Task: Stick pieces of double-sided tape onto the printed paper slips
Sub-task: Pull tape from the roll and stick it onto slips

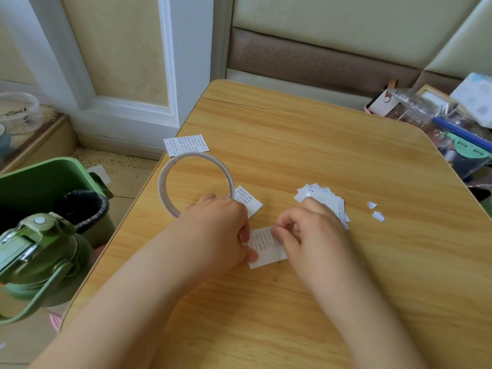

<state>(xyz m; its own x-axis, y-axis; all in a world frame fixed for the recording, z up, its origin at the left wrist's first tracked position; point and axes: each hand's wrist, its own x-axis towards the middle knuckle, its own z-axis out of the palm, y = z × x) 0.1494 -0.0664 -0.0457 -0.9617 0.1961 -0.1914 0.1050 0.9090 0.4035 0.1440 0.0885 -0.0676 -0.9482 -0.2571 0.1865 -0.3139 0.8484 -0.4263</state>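
Observation:
A white printed paper slip [266, 249] lies on the wooden table [319, 161] between my hands. My left hand [218, 230] holds down its left edge with thumb and fingertips. My right hand [306, 230] has curled fingers touching the slip's upper right part; whether they pinch a piece of tape is hidden. A large, nearly used-up ring of double-sided tape [195, 182] lies just behind my left hand. Another slip [249, 201] lies beside the ring. A heap of several slips [323, 199] sits behind my right hand. One more printed sheet [186, 145] lies at the table's left edge.
Two small white scraps [375, 211] lie right of the heap. A green bin [53, 187] with a black liner and a green bottle [34, 257] stand left of the table. Clear bags and stationery [452, 123] crowd the far right corner by a padded bench.

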